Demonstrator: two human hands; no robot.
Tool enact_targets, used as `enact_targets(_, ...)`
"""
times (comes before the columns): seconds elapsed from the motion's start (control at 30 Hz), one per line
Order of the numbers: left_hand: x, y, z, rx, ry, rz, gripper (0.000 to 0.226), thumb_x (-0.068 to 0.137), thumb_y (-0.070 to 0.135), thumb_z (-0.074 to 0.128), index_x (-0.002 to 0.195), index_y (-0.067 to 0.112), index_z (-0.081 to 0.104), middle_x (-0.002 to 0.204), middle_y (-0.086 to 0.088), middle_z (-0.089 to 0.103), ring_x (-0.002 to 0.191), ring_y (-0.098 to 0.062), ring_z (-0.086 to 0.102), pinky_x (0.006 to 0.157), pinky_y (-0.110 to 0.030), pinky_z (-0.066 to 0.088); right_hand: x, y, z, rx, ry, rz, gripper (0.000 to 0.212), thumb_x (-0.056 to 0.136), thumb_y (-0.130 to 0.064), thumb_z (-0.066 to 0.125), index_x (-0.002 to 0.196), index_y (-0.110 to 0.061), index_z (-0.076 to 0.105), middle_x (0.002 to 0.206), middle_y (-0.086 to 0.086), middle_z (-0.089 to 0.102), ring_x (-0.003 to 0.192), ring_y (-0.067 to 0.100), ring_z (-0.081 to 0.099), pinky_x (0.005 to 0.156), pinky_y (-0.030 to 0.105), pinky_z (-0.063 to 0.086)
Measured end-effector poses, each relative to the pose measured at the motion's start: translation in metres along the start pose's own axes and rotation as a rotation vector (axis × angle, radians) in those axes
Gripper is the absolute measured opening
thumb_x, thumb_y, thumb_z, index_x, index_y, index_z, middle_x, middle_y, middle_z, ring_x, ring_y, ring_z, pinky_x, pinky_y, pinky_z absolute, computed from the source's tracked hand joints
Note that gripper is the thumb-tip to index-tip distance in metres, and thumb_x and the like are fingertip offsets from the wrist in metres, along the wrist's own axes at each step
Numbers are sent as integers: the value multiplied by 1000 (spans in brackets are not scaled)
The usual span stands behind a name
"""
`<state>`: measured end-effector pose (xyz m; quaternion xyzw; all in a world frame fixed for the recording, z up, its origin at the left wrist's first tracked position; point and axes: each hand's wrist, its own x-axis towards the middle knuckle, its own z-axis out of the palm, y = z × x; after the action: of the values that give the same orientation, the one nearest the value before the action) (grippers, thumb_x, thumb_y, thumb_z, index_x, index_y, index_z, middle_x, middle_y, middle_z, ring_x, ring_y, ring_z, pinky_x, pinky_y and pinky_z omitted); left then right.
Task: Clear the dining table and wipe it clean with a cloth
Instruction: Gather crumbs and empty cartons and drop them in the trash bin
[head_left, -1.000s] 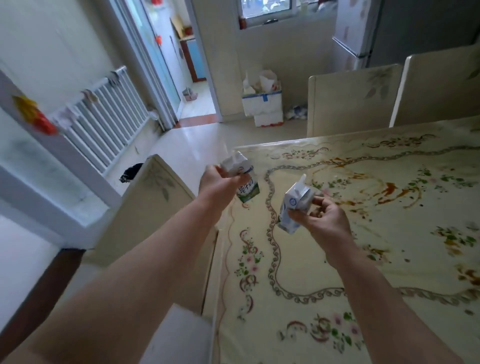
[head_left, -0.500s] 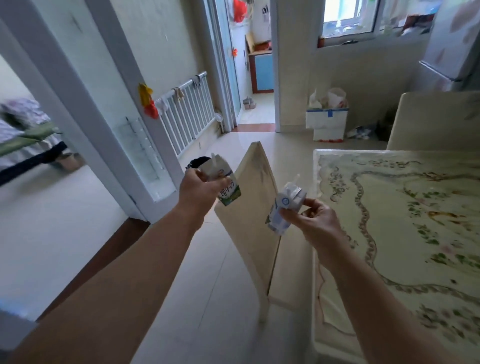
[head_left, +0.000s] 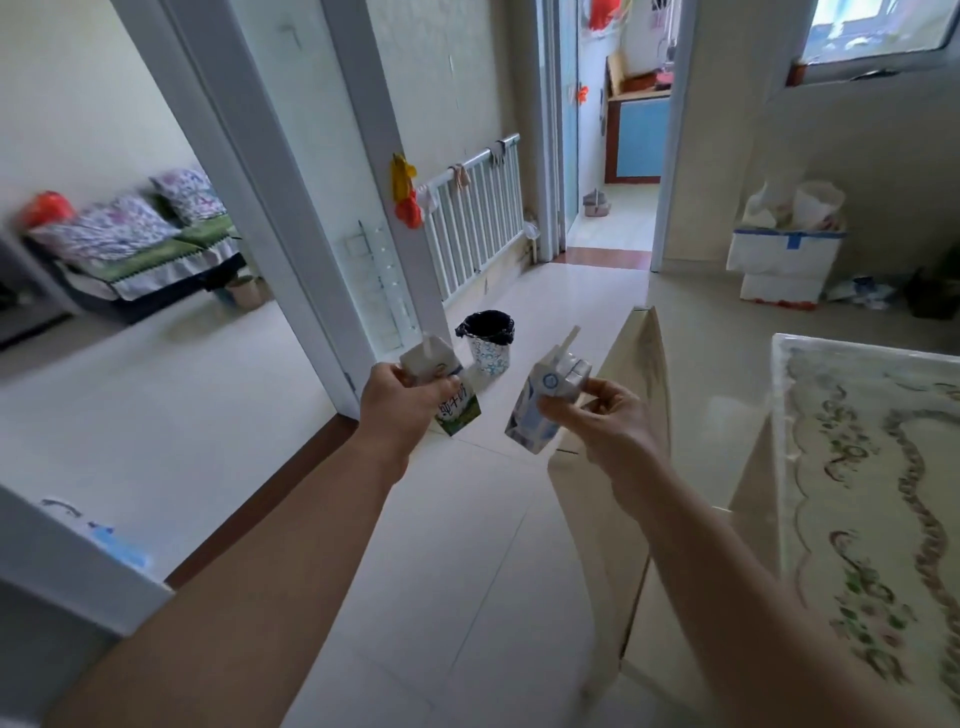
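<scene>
Nearest us, both bare forearms reach forward, stopping short of the waste bin (head_left: 488, 340), our reference. The left hand (head_left: 402, 402) grips the green-label carton (head_left: 460, 413), fingers and thumb curled round its upper half, straw end up. It sits on the near side of the bin and slightly left, not over the opening. The right hand (head_left: 615, 423) pinches the blue-and-white carton (head_left: 537, 410) between thumb and curled fingers; the carton is tilted with its straw poking up, on the near side of the bin and to its right. The cartons are apart, not touching. Right of the bin and closer to us stands the chair (head_left: 641, 343), and further right the dining table (head_left: 779, 415) with its floral cover. Only a strip of it shows, so we cannot tell what remains on it. Change: a second ago both cartons were held over the table top, and half a second ago they were beside the chair with the bin partly hidden behind the left hand. Now the view has swung off the table and the bin sits in plain view ahead, between the hands. Both grips are unchanged. We judge this the carry-to-trash leg of clearing: cartons off the table, not yet dropped, wiping not begun, no cloth in view. Beyond the bin are the door post (head_left: 291, 182) to its left, the radiator (head_left: 478, 223) behind it, and the foam box (head_left: 779, 260) far to its right.
</scene>
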<state>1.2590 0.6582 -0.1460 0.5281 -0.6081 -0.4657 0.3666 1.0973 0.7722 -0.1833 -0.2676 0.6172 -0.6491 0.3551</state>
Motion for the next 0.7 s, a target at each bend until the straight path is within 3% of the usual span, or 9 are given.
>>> enact_targets(0.13, 45, 0, -9, -3, 43, -24, 55, 75, 20, 82, 117, 6, 49, 113, -9, 60, 104, -24, 59, 92, -42, 52, 49, -6, 31, -59, -45, 16, 41, 72, -21, 82, 108, -13, 66, 57, -5, 44, 34, 1, 34, 39, 16, 28)
enact_targets(0.3, 102, -10, -14, 14, 60, -54, 56, 73, 21, 83, 117, 7, 50, 112, -8, 61, 104, -25, 61, 94, -45, 52, 102, -7, 58, -90, -60, 21, 40, 71, -24, 82, 108, -17, 66, 59, -4, 47, 39, 1, 36, 45, 20, 29)
enact_targets(0.57, 220, -27, -7, 18, -62, -28, 47, 78, 16, 78, 114, 4, 50, 105, -6, 58, 78, -10, 53, 61, -25, 42, 199, 1, 107, -133, 61, 48, 40, 73, -22, 80, 110, -14, 65, 63, -4, 49, 51, 7, 40, 49, 20, 29)
enact_targets(0.7, 291, -30, -10, 27, -181, -23, 49, 78, 15, 79, 116, 3, 49, 102, -4, 56, 82, -14, 52, 63, -25, 42, 249, 11, 138, -135, 160, 83, 40, 74, -21, 80, 109, -15, 63, 65, -1, 51, 52, 9, 40, 49, 21, 30)
